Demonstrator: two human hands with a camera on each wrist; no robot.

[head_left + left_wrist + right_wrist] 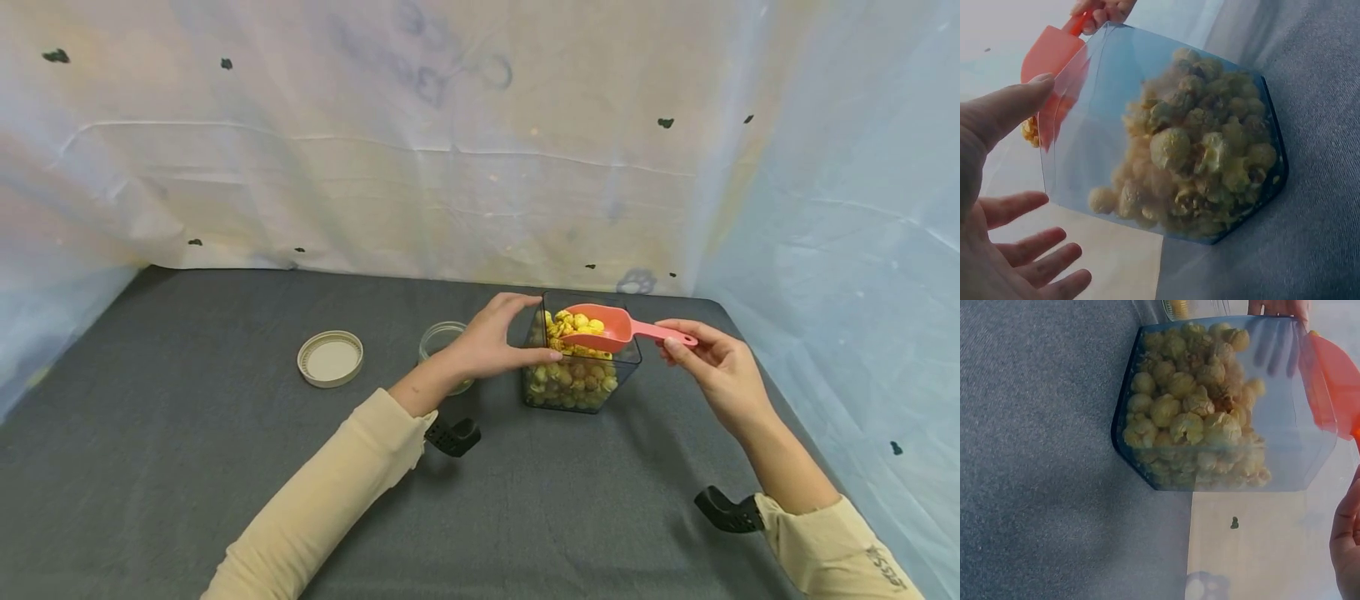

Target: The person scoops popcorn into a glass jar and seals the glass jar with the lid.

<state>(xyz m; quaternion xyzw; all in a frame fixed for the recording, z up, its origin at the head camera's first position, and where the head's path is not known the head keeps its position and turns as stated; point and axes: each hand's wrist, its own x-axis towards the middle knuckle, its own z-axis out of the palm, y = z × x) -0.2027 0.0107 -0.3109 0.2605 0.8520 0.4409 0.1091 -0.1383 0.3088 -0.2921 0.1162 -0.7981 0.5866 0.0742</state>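
Observation:
A clear, dark-tinted plastic container (570, 387) stands upright on the table, partly filled with yellow popcorn (1179, 406). My left hand (491, 342) is at its left side, thumb and fingers spread, with the thumb and index fingertips right at the rim (1046, 169). With thumb and fingers my right hand (716, 367) pinches the handle of a coral-red scoop (615, 323). The scoop lies level over the container's mouth, its bowl carrying several popcorn pieces (585, 323). In the left wrist view, the tinted wall shows part of the scoop (1054, 53) behind it.
Left of the container is a round clear jar (442, 332), partly hidden behind my left hand, with something yellow inside. Farther left lies a round cream lid (330, 360). A dark grey cloth covers the table (187, 433); pale sheets (375, 200) hang behind and beside it.

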